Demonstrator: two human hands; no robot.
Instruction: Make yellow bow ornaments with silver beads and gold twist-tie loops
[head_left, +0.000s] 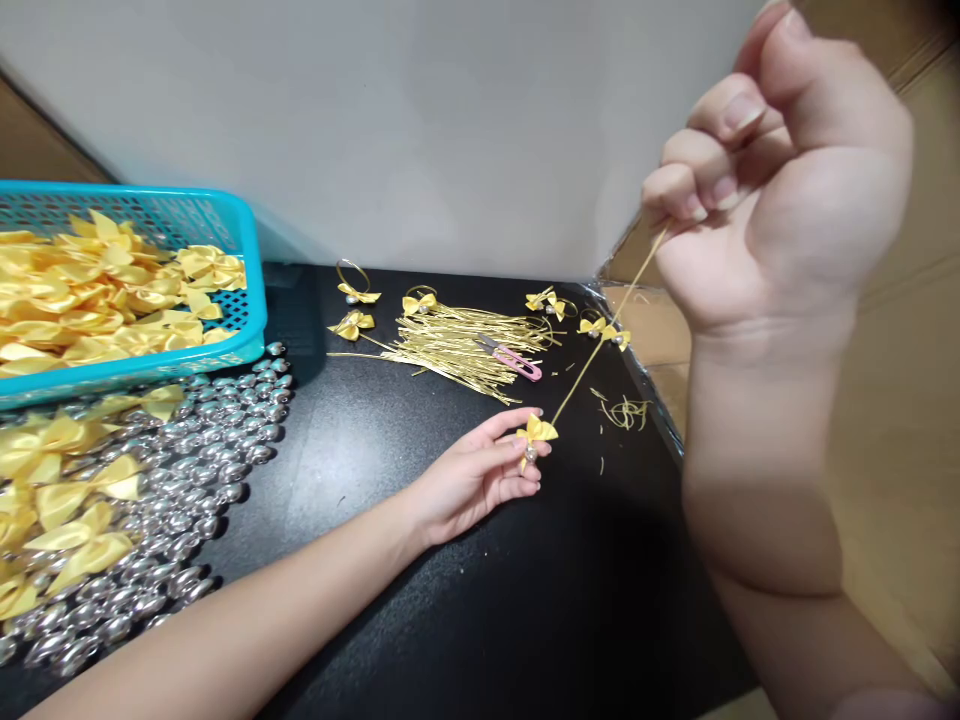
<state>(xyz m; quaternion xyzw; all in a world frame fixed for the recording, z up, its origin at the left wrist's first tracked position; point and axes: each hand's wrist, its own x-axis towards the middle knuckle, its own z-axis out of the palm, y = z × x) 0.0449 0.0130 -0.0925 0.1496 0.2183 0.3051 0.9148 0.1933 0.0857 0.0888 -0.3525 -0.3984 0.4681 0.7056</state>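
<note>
Over a black tabletop (450,620): right hand (787,190) curled closed, left hand (484,470) pinching
A straight gold cord (577,381) runs from the right's grip to the glossy yellow bow (540,430) in the left's pinch, a silver bead (531,453) against it.

no words, no numbers, no labels, no brand names, no signs that could be read anywhere

Glare whitens the bench (450,600) left of centre — shadow fills its lower right — and the right hand (802,190) is brightly lit.
</note>
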